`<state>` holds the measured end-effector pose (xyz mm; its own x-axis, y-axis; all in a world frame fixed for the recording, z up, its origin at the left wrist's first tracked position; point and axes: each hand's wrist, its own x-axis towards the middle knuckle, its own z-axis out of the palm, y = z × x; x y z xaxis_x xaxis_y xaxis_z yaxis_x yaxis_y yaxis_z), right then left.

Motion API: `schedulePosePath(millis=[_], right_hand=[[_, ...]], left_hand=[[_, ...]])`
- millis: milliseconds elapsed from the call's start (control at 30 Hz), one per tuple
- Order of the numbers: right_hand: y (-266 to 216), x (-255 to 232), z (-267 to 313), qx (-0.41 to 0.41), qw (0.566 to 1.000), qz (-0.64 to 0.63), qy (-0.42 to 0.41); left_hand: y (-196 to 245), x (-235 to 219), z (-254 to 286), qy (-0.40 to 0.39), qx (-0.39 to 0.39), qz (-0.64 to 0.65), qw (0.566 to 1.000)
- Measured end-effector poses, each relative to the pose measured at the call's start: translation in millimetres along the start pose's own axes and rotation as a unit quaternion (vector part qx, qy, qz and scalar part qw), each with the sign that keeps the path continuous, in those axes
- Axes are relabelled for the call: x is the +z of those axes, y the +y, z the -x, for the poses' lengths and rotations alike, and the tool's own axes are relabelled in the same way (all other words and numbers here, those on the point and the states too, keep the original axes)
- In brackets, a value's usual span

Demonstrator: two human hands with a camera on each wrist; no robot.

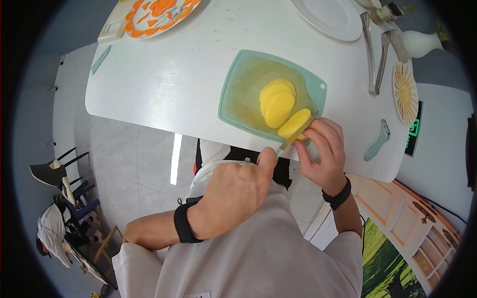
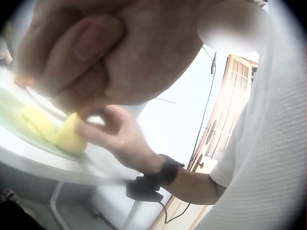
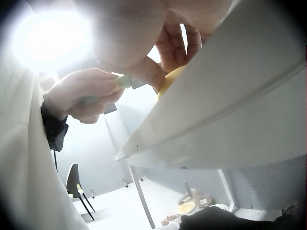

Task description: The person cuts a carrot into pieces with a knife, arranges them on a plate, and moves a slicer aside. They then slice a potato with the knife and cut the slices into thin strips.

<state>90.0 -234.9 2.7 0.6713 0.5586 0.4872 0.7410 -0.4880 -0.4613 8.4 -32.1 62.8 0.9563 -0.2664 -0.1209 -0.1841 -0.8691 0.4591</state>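
Note:
My left hand (image 1: 233,191) grips the pale green handle of a knife (image 1: 299,130), its thumb pointing along the handle. The blade lies against a peeled yellow potato (image 1: 296,120) at the near right corner of the green cutting board (image 1: 236,97). My right hand (image 1: 325,149) pinches the potato's right end, fingertips close beside the blade. Farther in on the board, several round potato slices (image 1: 278,104) overlap in a pile. In the left wrist view the left hand (image 2: 110,52) is curled, with the potato (image 2: 71,136) beyond it. The right wrist view shows the knife handle (image 3: 125,81) in the left hand.
A plate of carrot pieces (image 1: 159,36) stands far left, near a light green tool (image 1: 101,60). On the right are a white plate (image 1: 330,17), metal tongs (image 1: 370,54), a peeler (image 1: 378,142) and a patterned dish (image 1: 405,94). The table's front edge (image 1: 174,126) runs close to the body.

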Motion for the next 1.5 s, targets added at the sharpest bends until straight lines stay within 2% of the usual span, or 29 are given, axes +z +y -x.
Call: schedulePosePath(millis=[467,567,667,867,967,1067,1167,1267,1500], right_hand=[[0.0,0.3,0.0,0.007,1.000,-0.001,0.000],[0.6,-0.1,0.3,0.006,1.000,-0.004,-0.003],[1.4,0.4,0.0,0.008,1.000,-0.006,-0.003],[1.4,0.5,-0.1,0.007,1.000,-0.001,-0.004],[1.7,0.0,0.5,0.006,1.000,-0.003,-0.009],[2.1,-0.2,-0.2,0.007,1.000,-0.005,-0.009],[0.9,0.1,-1.7,0.007,1.000,-0.004,-0.006],[-0.3,-0.8,-2.3,0.005,1.000,-0.001,-0.006],[0.2,-0.4,-1.2,0.006,1.000,0.000,-0.009]], left_hand=[[7.5,2.1,-20.8,0.000,-0.010,-0.006,1.000],[6.5,-1.9,-17.4,-0.014,-0.019,0.008,1.000],[6.9,-4.4,-5.8,-0.063,-0.043,-0.002,0.997],[0.7,3.5,-18.5,-0.005,-0.003,0.008,1.000],[-0.6,3.6,-17.8,-0.014,-0.008,0.013,1.000],[-1.9,-2.3,-5.1,-0.067,-0.033,0.014,0.997],[-3.7,0.3,-7.2,-0.043,-0.024,0.021,0.999],[-7.5,8.2,-18.1,0.003,0.017,0.017,1.000],[-9.9,7.4,-8.4,-0.043,-0.018,0.028,0.999]])
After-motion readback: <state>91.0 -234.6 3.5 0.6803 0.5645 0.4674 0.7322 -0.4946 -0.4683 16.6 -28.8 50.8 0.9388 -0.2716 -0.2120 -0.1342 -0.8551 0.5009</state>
